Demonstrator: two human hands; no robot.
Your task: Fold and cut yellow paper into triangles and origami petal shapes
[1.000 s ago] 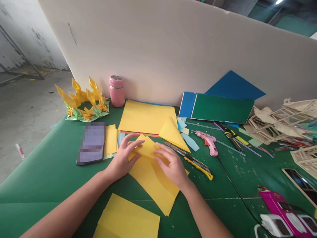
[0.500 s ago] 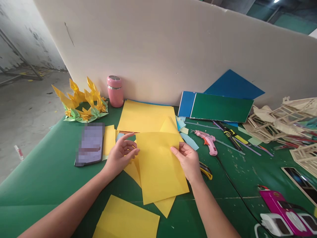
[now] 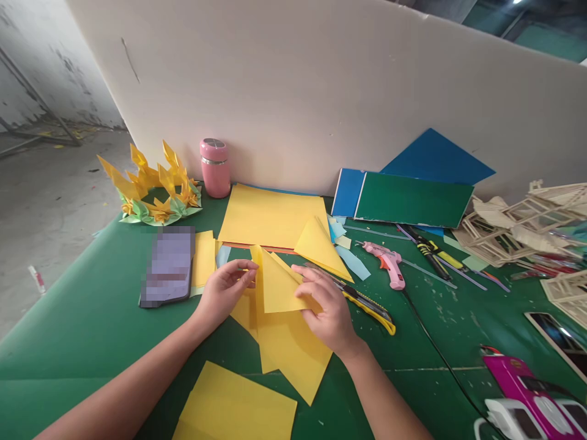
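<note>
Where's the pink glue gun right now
In the head view, the glue gun lies right of the box cutter, in front of the green board.

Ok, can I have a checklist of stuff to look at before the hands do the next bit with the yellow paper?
1. Left hand at the paper: ok, fingertips are at the left edge of the bent yellow sheet.
2. Right hand at the paper: ok, fingers are at its turned-over part.
3. Sheet pressed flat: not ok, it is bent up.
4. Edges matching exactly: cannot tell, fingers cover some.
5. Knife well away: not ok, it lies close by the right hand.
6. Glue gun off the paper: ok, it lies apart, further right.
</note>
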